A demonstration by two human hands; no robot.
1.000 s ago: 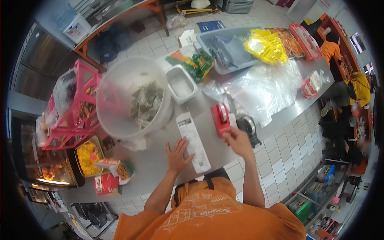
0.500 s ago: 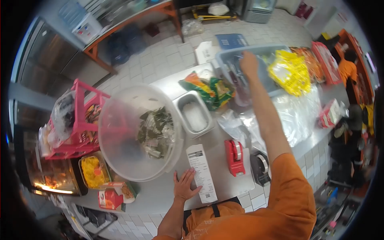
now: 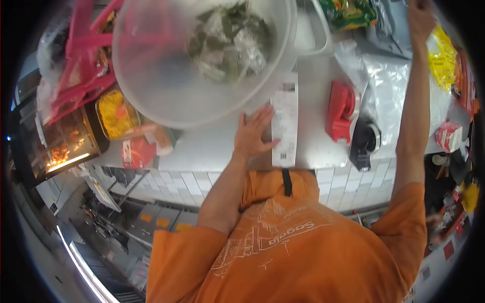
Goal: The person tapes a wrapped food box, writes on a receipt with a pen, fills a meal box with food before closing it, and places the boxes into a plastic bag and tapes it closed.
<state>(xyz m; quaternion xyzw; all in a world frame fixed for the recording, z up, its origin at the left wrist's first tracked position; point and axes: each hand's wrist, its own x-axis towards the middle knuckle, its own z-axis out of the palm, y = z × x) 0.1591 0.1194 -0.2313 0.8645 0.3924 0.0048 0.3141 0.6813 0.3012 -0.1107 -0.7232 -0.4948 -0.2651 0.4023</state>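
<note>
My left hand (image 3: 255, 134) lies on the steel counter with its fingers apart, the fingertips at the left edge of a long printed receipt (image 3: 284, 121). My right arm stretches far forward, and my right hand (image 3: 422, 22) is at the top right edge of the view, over the grey bin (image 3: 386, 30). Its fingers are blurred and partly cut off, so what they hold is unclear. Above my left hand stands a large translucent tub (image 3: 166, 108) with small clear-wrapped packets of green leaves (image 3: 230, 43) inside. A red tape dispenser (image 3: 339, 113) stands right of the receipt.
A black tape dispenser (image 3: 365, 144) sits at the counter's near edge. Clear plastic bags (image 3: 386, 96) lie under my right forearm, beside a yellow bag (image 3: 442, 60). On the left are a pink crate (image 3: 91, 45), a container of yellow food (image 3: 115, 115) and a red box (image 3: 137, 153).
The view has tilted down, so the counter sits higher and the floor beyond is gone. My left hand stays by the receipt; my right arm is still extended toward the bin.
</note>
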